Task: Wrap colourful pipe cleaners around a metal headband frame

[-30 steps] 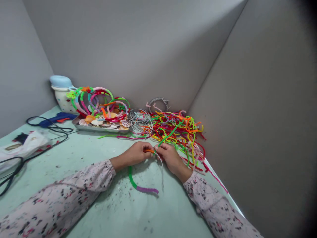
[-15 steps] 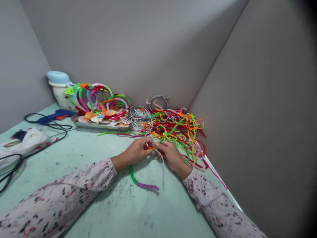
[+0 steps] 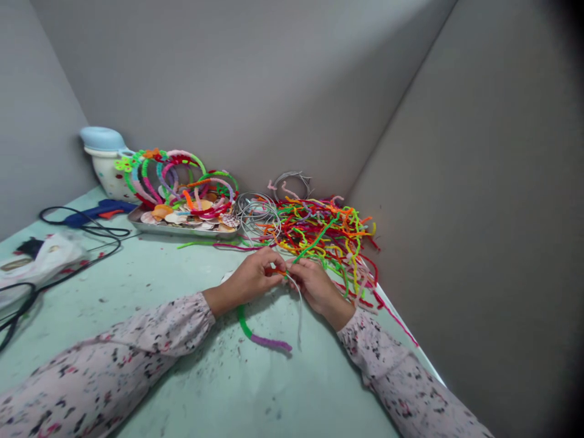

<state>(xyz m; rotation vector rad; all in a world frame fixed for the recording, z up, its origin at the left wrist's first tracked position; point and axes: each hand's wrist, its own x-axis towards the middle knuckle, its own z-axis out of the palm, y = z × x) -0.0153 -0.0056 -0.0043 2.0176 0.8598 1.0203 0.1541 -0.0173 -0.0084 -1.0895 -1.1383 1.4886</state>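
My left hand is closed in a pinch on a thin wire wrapped with orange pipe cleaner. Against it, my right hand pinches a green pipe cleaner where it meets the wire; its free end sticks up and away to the right. Bare wire curves down from between the fingertips. Below my left wrist a green and purple wrapped length bends over the table; whether it joins the held wire is hidden by the hand.
Behind my hands lie a heap of coloured pipe cleaners and coiled wire. A metal tray holds shells and wrapped hoops. To the left are a lidded cup, a blue tool, black cable and a plastic bag.
Both hands keep nearly the same pinch and place. The view has shifted slightly, so the things at the left sit a little further left.
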